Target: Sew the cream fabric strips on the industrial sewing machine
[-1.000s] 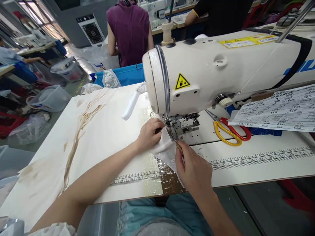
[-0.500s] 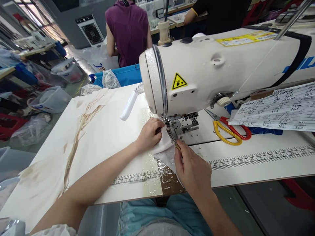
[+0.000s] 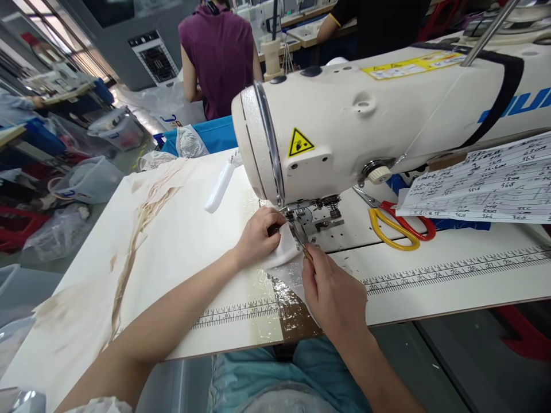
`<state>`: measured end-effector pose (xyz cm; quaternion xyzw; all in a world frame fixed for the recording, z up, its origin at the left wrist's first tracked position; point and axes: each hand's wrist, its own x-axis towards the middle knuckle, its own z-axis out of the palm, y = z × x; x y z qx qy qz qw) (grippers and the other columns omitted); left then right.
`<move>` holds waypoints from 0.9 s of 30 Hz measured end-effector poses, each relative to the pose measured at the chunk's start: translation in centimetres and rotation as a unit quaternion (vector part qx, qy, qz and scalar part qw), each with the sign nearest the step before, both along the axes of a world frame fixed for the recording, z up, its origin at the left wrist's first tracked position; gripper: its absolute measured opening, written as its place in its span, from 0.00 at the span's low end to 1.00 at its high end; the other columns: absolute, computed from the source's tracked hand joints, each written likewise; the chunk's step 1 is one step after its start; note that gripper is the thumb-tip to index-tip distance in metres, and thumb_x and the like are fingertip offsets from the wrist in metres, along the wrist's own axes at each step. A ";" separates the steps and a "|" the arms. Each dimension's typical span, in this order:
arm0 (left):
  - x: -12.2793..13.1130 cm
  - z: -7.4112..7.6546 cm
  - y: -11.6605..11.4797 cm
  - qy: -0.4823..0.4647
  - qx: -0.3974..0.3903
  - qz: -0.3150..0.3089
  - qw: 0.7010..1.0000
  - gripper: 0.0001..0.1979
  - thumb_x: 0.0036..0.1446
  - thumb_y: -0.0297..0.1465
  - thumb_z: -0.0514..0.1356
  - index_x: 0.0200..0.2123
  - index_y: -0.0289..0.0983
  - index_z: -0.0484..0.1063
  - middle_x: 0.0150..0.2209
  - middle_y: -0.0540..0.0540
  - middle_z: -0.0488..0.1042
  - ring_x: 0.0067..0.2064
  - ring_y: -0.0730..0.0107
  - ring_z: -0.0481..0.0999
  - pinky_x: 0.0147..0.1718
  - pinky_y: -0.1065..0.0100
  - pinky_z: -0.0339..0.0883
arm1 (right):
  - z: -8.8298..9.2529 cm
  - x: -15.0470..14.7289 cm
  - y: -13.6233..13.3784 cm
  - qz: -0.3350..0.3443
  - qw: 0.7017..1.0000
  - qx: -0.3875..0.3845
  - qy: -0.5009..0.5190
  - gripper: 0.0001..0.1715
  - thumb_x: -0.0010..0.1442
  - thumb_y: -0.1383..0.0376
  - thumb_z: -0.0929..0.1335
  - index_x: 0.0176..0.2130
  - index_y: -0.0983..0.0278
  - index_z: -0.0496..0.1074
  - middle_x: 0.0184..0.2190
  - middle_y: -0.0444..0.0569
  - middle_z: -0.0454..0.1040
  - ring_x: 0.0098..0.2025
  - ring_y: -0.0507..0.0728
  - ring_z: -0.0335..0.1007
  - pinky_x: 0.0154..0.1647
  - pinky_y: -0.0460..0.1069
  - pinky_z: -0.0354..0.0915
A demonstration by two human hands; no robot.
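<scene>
Beside the needle area of a white sewing machine (image 3: 318, 126), my left hand (image 3: 260, 235) is closed on a white piece of fabric (image 3: 286, 246). The fabric drapes from the machine bed toward the front edge of the table. In my right hand (image 3: 336, 287) are slim metal tweezers (image 3: 301, 238), their points directed at the fabric by the presser foot. The right fingers are wrapped round them. The tips and the needle are too small and partly hidden to make out exactly.
Scissors (image 3: 394, 229) with red and yellow handles lie right of the needle area, beside a handwritten sheet (image 3: 477, 183). Beige fabric strips (image 3: 146, 215) lie along the table's left side. A white plastic piece (image 3: 219, 186) lies behind my left hand. A person (image 3: 219, 57) sits beyond the table.
The camera view has shifted slightly, so the machine appears a little farther left. Both hands keep nearly the same place and grip at the fabric.
</scene>
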<state>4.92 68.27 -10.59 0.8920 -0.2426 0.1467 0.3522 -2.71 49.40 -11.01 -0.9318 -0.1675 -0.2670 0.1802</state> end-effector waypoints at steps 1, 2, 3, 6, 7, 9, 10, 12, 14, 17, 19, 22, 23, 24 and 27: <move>0.0 0.0 0.0 -0.008 0.009 0.000 1.000 0.03 0.61 0.27 0.56 0.35 0.38 0.70 0.38 0.46 0.76 0.41 0.66 0.72 0.40 0.62 0.68 | 0.0 0.0 0.0 0.000 1.000 0.001 -0.001 0.17 0.70 0.67 0.59 0.48 0.68 0.75 0.34 0.47 0.82 0.27 0.52 0.76 0.23 0.47 0.59; 0.0 0.1 -0.1 -0.015 0.018 -0.001 1.000 0.03 0.61 0.27 0.56 0.36 0.38 0.69 0.38 0.46 0.76 0.41 0.65 0.71 0.40 0.62 0.68 | 0.0 0.0 0.0 0.000 1.000 0.003 -0.002 0.17 0.70 0.67 0.59 0.48 0.68 0.75 0.34 0.47 0.82 0.27 0.52 0.76 0.24 0.47 0.59; 0.0 0.1 -0.1 -0.020 0.027 -0.001 0.999 0.03 0.61 0.27 0.56 0.36 0.39 0.69 0.38 0.45 0.76 0.40 0.65 0.71 0.40 0.61 0.67 | 0.0 0.0 0.0 0.001 1.000 0.004 -0.002 0.17 0.70 0.67 0.60 0.48 0.68 0.75 0.35 0.48 0.82 0.27 0.53 0.76 0.24 0.47 0.59; 0.0 0.1 -0.2 -0.024 0.048 0.002 0.999 0.04 0.59 0.27 0.55 0.36 0.39 0.68 0.38 0.45 0.75 0.40 0.64 0.70 0.40 0.61 0.67 | 0.0 0.0 0.0 0.000 1.000 0.003 0.008 0.17 0.70 0.67 0.59 0.48 0.68 0.75 0.35 0.47 0.82 0.28 0.53 0.76 0.24 0.47 0.60; 0.0 0.1 -0.3 -0.026 0.053 0.003 0.998 0.04 0.59 0.26 0.54 0.36 0.39 0.67 0.37 0.45 0.74 0.39 0.63 0.69 0.39 0.60 0.66 | 0.0 0.0 0.1 -0.003 1.000 0.001 0.011 0.18 0.70 0.67 0.59 0.48 0.67 0.75 0.35 0.47 0.82 0.27 0.53 0.76 0.24 0.46 0.60; 0.0 0.1 -0.3 -0.034 0.064 0.005 0.997 0.05 0.58 0.25 0.54 0.37 0.39 0.67 0.37 0.44 0.74 0.39 0.63 0.69 0.39 0.60 0.66 | 0.0 0.0 0.1 -0.007 1.000 0.001 0.012 0.19 0.71 0.67 0.58 0.49 0.67 0.75 0.35 0.47 0.82 0.27 0.52 0.76 0.24 0.46 0.59; 0.0 0.1 -0.4 -0.038 0.071 0.005 0.997 0.05 0.57 0.25 0.54 0.37 0.39 0.67 0.37 0.44 0.74 0.39 0.63 0.69 0.39 0.60 0.66 | 0.0 0.0 0.1 -0.008 1.000 0.002 0.012 0.19 0.71 0.66 0.58 0.49 0.67 0.75 0.35 0.47 0.82 0.27 0.52 0.76 0.24 0.47 0.59; 0.0 0.0 -0.4 -0.050 0.081 0.006 0.995 0.05 0.57 0.25 0.54 0.37 0.38 0.67 0.36 0.44 0.73 0.39 0.62 0.69 0.38 0.60 0.66 | 0.0 0.0 0.1 -0.007 1.000 0.006 0.011 0.19 0.71 0.66 0.58 0.49 0.67 0.75 0.35 0.47 0.82 0.27 0.53 0.76 0.24 0.47 0.59; 0.0 0.0 -0.5 -0.060 0.085 0.011 0.995 0.05 0.57 0.25 0.55 0.37 0.38 0.67 0.36 0.43 0.74 0.39 0.62 0.69 0.37 0.60 0.67 | 0.1 -0.1 0.1 -0.006 1.000 0.009 0.010 0.18 0.71 0.67 0.59 0.48 0.68 0.75 0.35 0.47 0.82 0.27 0.53 0.76 0.24 0.47 0.59; 0.0 0.0 -0.5 -0.057 0.077 0.020 0.995 0.04 0.58 0.25 0.55 0.36 0.38 0.67 0.36 0.44 0.74 0.39 0.63 0.70 0.37 0.61 0.67 | 0.1 -0.1 0.1 0.001 1.000 0.010 0.004 0.17 0.70 0.67 0.59 0.48 0.68 0.75 0.34 0.47 0.82 0.27 0.53 0.76 0.23 0.47 0.60; 0.0 0.0 -0.4 -0.041 0.060 0.023 0.997 0.03 0.59 0.25 0.55 0.35 0.38 0.67 0.37 0.45 0.75 0.39 0.65 0.72 0.37 0.63 0.69 | 0.2 -0.1 0.0 0.004 1.000 0.012 -0.002 0.17 0.70 0.68 0.59 0.48 0.69 0.75 0.34 0.47 0.82 0.28 0.53 0.77 0.24 0.46 0.60; -0.1 -0.1 -0.2 -0.025 0.038 0.027 0.999 0.05 0.61 0.25 0.55 0.33 0.38 0.68 0.37 0.46 0.76 0.39 0.67 0.74 0.37 0.64 0.70 | 0.1 0.0 0.0 0.004 1.000 0.016 -0.013 0.17 0.71 0.68 0.59 0.47 0.69 0.75 0.35 0.47 0.82 0.28 0.53 0.77 0.24 0.47 0.61; -0.1 -0.2 -0.1 -0.027 0.032 0.028 0.999 0.05 0.61 0.25 0.55 0.33 0.38 0.68 0.37 0.46 0.77 0.39 0.67 0.74 0.37 0.64 0.71 | 0.1 0.0 -0.1 0.002 1.000 0.017 -0.014 0.17 0.71 0.67 0.59 0.47 0.69 0.75 0.35 0.47 0.83 0.28 0.53 0.77 0.24 0.47 0.61; -0.1 -0.2 0.0 -0.030 0.029 0.028 0.999 0.05 0.62 0.25 0.55 0.33 0.38 0.69 0.37 0.46 0.77 0.39 0.67 0.75 0.37 0.64 0.71 | 0.1 0.0 -0.1 0.002 1.000 0.016 -0.012 0.17 0.71 0.67 0.59 0.47 0.68 0.75 0.35 0.47 0.83 0.28 0.53 0.77 0.24 0.47 0.61; 0.0 -0.4 0.1 -0.041 0.021 0.027 0.999 0.05 0.62 0.25 0.56 0.33 0.38 0.69 0.36 0.46 0.77 0.38 0.68 0.75 0.36 0.65 0.71 | 0.1 0.1 0.0 0.000 1.000 0.011 -0.006 0.17 0.71 0.67 0.59 0.46 0.67 0.75 0.35 0.46 0.83 0.27 0.52 0.77 0.23 0.46 0.60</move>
